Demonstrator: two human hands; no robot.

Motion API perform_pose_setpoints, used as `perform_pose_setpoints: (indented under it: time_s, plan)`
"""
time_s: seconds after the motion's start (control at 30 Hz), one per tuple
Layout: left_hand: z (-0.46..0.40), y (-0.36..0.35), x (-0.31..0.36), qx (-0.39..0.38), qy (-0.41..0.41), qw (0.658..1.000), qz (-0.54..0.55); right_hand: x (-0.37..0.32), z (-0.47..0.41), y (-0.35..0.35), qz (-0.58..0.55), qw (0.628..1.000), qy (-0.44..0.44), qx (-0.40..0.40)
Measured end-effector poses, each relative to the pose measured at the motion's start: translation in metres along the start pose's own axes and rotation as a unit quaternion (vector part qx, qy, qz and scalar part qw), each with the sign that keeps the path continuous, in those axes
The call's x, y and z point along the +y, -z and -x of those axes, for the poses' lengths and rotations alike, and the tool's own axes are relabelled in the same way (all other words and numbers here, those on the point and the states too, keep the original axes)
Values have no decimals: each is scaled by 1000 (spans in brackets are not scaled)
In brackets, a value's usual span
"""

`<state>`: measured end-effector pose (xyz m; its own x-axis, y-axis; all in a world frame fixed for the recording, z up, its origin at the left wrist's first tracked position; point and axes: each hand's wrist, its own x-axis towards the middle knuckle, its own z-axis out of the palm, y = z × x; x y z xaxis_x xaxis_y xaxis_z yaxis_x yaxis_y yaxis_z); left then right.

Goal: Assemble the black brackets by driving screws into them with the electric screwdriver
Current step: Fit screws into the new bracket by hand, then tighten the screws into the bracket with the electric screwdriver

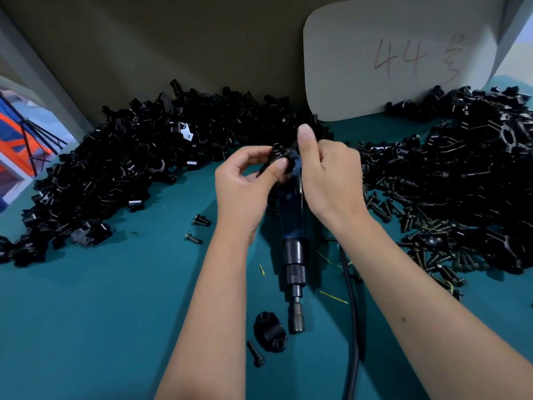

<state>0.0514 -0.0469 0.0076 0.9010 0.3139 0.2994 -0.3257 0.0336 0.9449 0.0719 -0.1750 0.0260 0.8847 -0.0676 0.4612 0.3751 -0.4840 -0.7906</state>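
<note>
The bracket (279,160) pinched between the two hands (288,174) is mostly covered by fingers, so its shape cannot be read. The electric screwdriver (294,255) lies with its upper body hidden under the wrists. Its cable (353,327) runs off the frame at 6 o'clock. At 3 o'clock, the pile of screws (432,255) blurs into dark brackets and is cut by the edge.

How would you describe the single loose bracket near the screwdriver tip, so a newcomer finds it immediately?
Start at the electric screwdriver lying on the green table. Just left of its tip lies one black bracket, with a single screw beside it. Unlike the piled brackets, it lies alone.
</note>
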Motion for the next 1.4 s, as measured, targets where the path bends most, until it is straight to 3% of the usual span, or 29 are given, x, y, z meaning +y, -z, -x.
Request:
perform_pose_setpoints:
  time_s: [0.1,0.17,0.23,0.27,0.47,0.63,0.77,0.9,0.97,1.2,1.4]
  plan:
    - [-3,2,2,84,134,978,133,7,-1,1,144,989,-29,-28]
    - [-6,8,3,117,223,928,273,10,0,1,222,969,-55,-94]
    - [-7,13,4,126,256,892,350,7,2,-1,220,961,-75,-153]
    - [-7,15,4,121,260,891,352,4,3,-3,212,958,-77,-176]
    - [-8,17,6,79,270,907,313,11,-4,1,129,956,-147,-220]
    - [-8,21,4,78,300,914,263,25,-19,23,-149,945,-229,-181]
    - [-9,27,5,22,348,909,229,26,-29,33,-415,849,-312,-96]
    - [-7,30,7,-81,369,920,105,20,-32,34,-606,731,-312,12]
    - [-7,32,9,-120,379,917,39,18,-34,34,-630,722,-285,39]
    - [-6,38,13,-196,401,879,-165,14,-32,43,-570,775,-236,136]
    - [-6,35,16,-215,376,872,-227,9,-31,47,-576,762,-234,181]
